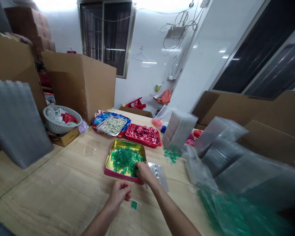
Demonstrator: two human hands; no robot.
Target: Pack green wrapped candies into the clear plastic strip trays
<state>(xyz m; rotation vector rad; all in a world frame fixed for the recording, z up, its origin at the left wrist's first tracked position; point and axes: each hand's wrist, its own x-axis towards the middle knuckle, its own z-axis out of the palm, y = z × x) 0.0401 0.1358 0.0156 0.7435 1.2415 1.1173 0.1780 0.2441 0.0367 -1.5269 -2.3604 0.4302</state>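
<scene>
A square tin with a gold inside and dark pink outer wall holds a heap of small green translucent pieces. My right hand reaches over its near right corner, fingers bent down and closed among the pieces; the fingertips are hidden. Below the tin, my left hand hovers with curled fingers and the thumb close to them; what they hold, if anything, cannot be made out. Just right of it a single green square piece lies on the table. Partly behind my right forearm is a clear moulded plastic tray.
Behind the tin are a red tray of red packets and a metal tray of pale pieces. Loose green pieces lie beside stacked clear plastic trays. Plastic bags crowd the right; a basket and cardboard boxes stand left.
</scene>
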